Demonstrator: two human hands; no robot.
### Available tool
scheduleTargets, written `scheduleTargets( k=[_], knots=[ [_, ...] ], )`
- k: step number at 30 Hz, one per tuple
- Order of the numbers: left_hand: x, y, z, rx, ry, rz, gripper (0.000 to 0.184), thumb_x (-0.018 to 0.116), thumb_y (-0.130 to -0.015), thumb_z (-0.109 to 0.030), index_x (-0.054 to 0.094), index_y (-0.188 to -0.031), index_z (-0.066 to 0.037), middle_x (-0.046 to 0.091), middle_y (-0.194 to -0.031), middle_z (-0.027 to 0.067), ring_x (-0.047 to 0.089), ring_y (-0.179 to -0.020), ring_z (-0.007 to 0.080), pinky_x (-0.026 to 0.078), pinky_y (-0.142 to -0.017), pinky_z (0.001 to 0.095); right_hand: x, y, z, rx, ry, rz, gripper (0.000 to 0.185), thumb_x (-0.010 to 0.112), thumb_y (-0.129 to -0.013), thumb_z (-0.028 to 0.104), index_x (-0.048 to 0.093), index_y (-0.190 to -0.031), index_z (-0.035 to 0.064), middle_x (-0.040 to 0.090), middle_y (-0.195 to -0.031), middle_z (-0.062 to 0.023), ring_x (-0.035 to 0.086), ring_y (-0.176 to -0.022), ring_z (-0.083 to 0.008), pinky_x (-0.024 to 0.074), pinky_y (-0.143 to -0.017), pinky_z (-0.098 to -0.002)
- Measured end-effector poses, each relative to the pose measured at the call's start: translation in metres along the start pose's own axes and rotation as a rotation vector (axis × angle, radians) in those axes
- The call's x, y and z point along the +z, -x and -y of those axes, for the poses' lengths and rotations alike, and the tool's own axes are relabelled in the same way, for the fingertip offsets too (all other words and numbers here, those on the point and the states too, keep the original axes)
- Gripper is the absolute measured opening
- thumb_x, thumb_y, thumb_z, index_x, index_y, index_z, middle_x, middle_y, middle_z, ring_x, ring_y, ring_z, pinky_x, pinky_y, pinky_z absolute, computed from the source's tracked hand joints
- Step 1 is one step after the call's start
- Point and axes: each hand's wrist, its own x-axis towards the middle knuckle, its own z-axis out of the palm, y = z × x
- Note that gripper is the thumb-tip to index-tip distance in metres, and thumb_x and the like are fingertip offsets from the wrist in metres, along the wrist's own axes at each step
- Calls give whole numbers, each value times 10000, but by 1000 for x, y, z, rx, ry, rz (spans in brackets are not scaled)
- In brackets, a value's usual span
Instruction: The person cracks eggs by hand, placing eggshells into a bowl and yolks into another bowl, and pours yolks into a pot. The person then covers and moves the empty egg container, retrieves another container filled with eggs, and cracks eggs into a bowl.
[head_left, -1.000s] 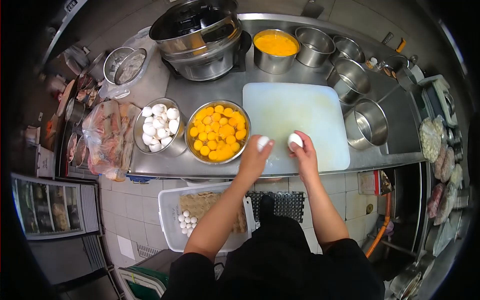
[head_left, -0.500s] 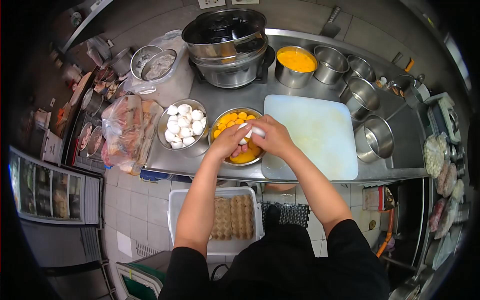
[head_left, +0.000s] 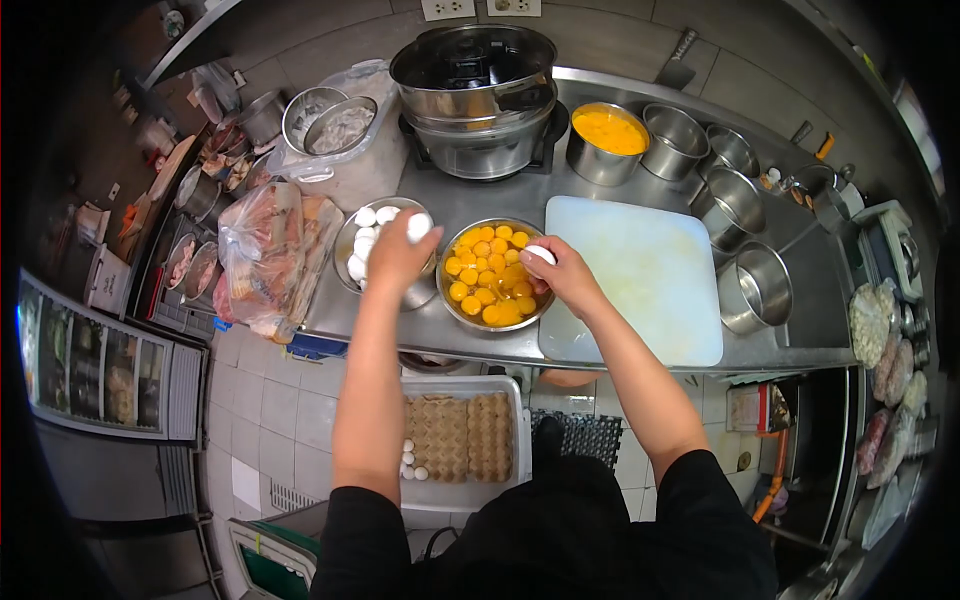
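My left hand (head_left: 398,258) is over the metal bowl of white eggs (head_left: 360,243), its thumb and fingers closed around one egg (head_left: 419,227). Part of that bowl is hidden under the hand. At the right rim of a second metal bowl (head_left: 449,300), my right hand (head_left: 568,275) grips another white egg (head_left: 540,254); whether it is whole or a shell I cannot tell. Many yellow yolks (head_left: 486,278) lie in clear egg white inside this second bowl.
A white cutting board (head_left: 635,285) lies right of the yolk bowl. Behind stand a pot of yellow liquid (head_left: 608,132), several metal pots (head_left: 674,140) and a large steamer (head_left: 473,110). Bagged meat (head_left: 262,250) sits at left. Below, a bin holds egg trays (head_left: 455,435) and loose eggs.
My hands were together over the yolk bowl with white egg or shell between them. The left has moved left to the egg bowl; the right has shifted to the yolk bowl's right rim.
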Motion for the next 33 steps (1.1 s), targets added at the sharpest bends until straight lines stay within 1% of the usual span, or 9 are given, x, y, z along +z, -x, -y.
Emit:
scheduleTargets(
  k=[2,5,7,9,13,15,21,28,33],
  knots=[
    [-7,3,20,-96,-335,11,664,692,-859,-477,549,-1373,-82,507,-1386,256,556,-1214,410,457,-998,458,3,-5,-8,53,-153,26,330,597,-1005,301,562,-1189,29,635,-950,-75,596,-740,-124,497,-614,-273],
    [-10,11,8,-58,-368,-148,634,699,-868,-446,558,-1365,-80,575,-1310,235,586,-1169,390,466,-981,447,12,-13,-9,122,-342,77,367,530,-1032,382,576,-1146,36,631,-895,-52,569,-675,-101,484,-549,-242],
    [-3,19,-23,58,58,105,572,710,-867,-385,585,-1336,-83,607,-1285,205,588,-1185,370,467,-1007,425,17,-18,-9,144,-372,109,404,502,-1035,429,592,-1125,46,629,-867,-42,563,-661,-95,491,-528,-231],
    [15,28,-47,41,284,388,511,730,-867,-329,612,-1307,-97,678,-1126,145,653,-974,230,514,-860,354,20,-26,-8,175,-326,188,452,460,-1040,479,626,-1073,60,605,-797,-29,531,-643,-76,469,-509,-230],
    [27,35,-63,101,453,483,482,736,-862,-275,618,-1293,-95,688,-963,103,621,-818,181,513,-777,310,26,-27,1,175,-25,140,511,435,-1037,509,635,-1029,39,630,-802,-64,581,-687,-139,497,-567,-299],
    [29,33,-62,58,470,467,462,734,-846,-202,625,-1282,-96,645,-854,60,579,-746,151,497,-724,293,28,-34,-8,-385,288,16,521,440,-1030,498,630,-1028,13,680,-868,-129,643,-766,-278,520,-688,-384],
    [43,28,-41,132,480,361,461,730,-831,-135,630,-1278,-83,587,-743,12,525,-646,95,460,-623,255,22,-27,28,-302,815,36,503,446,-1017,482,635,-1124,27,685,-1062,-210,630,-993,-408,500,-846,-453],
    [11,14,-30,115,587,79,435,731,-844,-130,647,-1271,-126,593,-821,-13,514,-710,78,470,-667,235,24,-30,49,-361,650,-131,537,507,-987,491,599,-1267,42,669,-1153,-199,640,-1062,-366,503,-907,-430],
    [-37,3,35,83,296,-75,443,717,-855,-126,639,-1291,-132,617,-840,31,520,-707,119,478,-695,264,-16,-3,-2,-337,500,-444,464,611,-962,373,595,-1254,13,676,-1073,-192,668,-961,-306,525,-861,-376]
  ],
)
